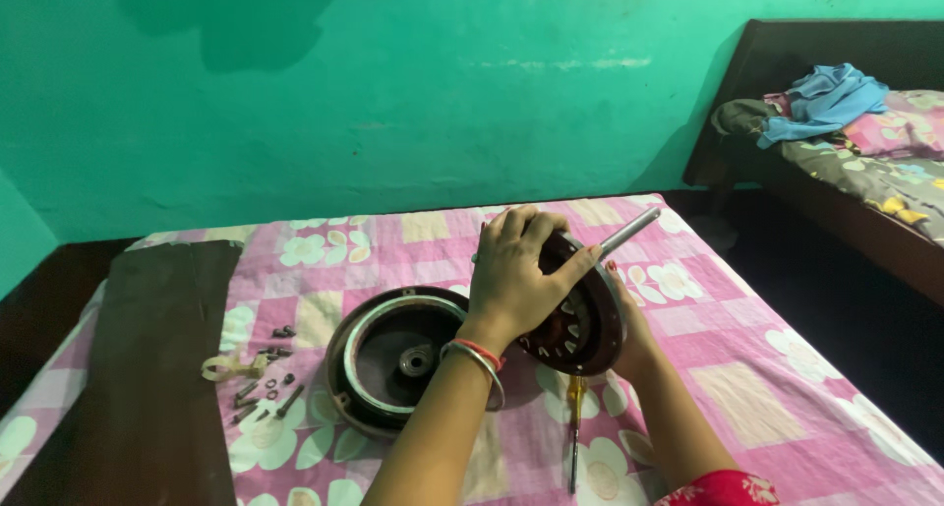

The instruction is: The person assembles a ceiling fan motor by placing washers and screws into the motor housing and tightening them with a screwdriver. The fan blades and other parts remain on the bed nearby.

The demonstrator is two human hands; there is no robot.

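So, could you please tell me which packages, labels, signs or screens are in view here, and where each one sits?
None in view: no package, label, sign or screen.
The left hand and right hand hold a round motor part; a motor cover, loose screws and a screwdriver lie on the pink floral bedsheet.

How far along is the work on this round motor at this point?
Done: the housing is apart; the empty round cover lies open on the bedsheet, screws loose beside it. In hand: left hand and right hand hold the core with its shaft tilted. Left: the screwdriver lies unused; nothing is rejoined.
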